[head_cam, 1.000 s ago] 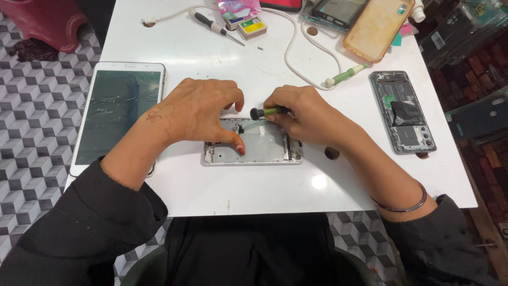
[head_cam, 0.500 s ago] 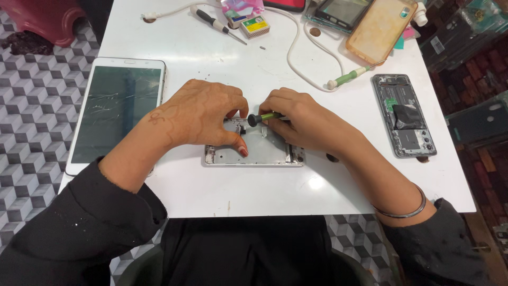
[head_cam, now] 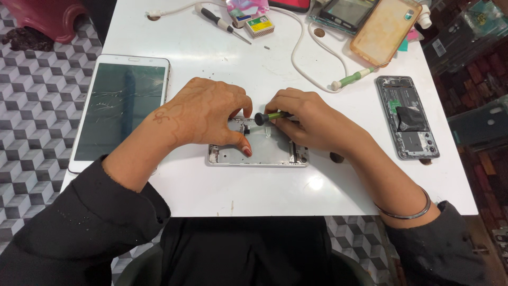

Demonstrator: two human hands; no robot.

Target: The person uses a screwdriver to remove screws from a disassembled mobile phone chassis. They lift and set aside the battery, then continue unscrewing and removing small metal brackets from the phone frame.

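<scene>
A silver phone frame [head_cam: 270, 152] lies flat near the front of the white table [head_cam: 222, 190]. My left hand [head_cam: 209, 114] rests on its upper left part, fingers curled down and thumb pressing on the metal. My right hand [head_cam: 312, 124] grips a small green screwdriver [head_cam: 271, 116] with a black cap, held almost level over the frame's top edge. The tip is hidden under my left fingers. Both hands nearly touch above the frame.
A white tablet with a cracked screen [head_cam: 120, 106] lies at the left edge. An opened phone body [head_cam: 410, 116] lies at the right. At the back are a black-handled screwdriver [head_cam: 217, 21], a white cable [head_cam: 301, 47], another green screwdriver [head_cam: 354, 78], an orange phone case [head_cam: 386, 24] and small boxes [head_cam: 258, 25].
The screwdriver's black cap has moved slightly left toward my left hand. Both hands stay on the frame; the view has shifted a little.
</scene>
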